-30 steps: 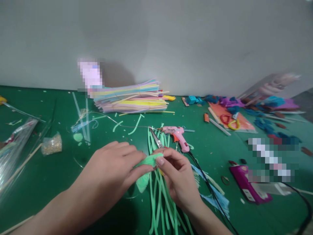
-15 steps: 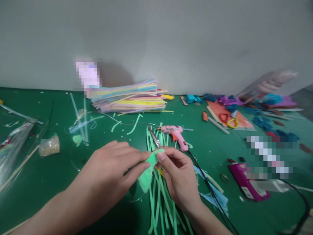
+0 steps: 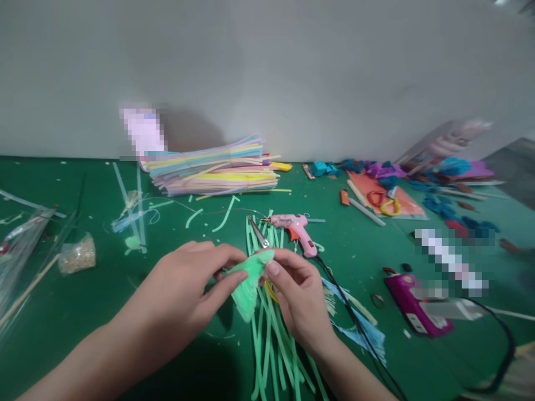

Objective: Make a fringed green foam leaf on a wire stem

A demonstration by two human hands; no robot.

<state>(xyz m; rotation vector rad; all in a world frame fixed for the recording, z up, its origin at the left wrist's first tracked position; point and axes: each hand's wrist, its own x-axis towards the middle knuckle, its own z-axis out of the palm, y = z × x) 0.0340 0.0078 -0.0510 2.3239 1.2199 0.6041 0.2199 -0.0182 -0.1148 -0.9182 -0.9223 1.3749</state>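
Note:
A flat light-green fuzzy piece [image 3: 247,289] is held between both hands above the table. My left hand [image 3: 188,289] pinches its left side between thumb and fingers. The thumb and index finger of my right hand [image 3: 298,289] grip its upper right corner. Beneath the hands lie many long green fuzzy strips [image 3: 267,345]. Scissors [image 3: 259,231] rest on those strips, their yellow handle partly hidden by my right hand. Just beyond my right hand is a pink glue gun [image 3: 298,228] with its nozzle pointing left.
Bundled pastel strips [image 3: 213,167] lie by the wall. A bag of beads [image 3: 78,254] sits at left. On the right are an orange sheet [image 3: 405,203], red and yellow scissors [image 3: 390,206], a magenta box [image 3: 412,301] and a black cord [image 3: 349,312].
The green piece has turned and shows more of its flat face. My left hand's fingers have shifted along its left side. The whole view has moved slightly.

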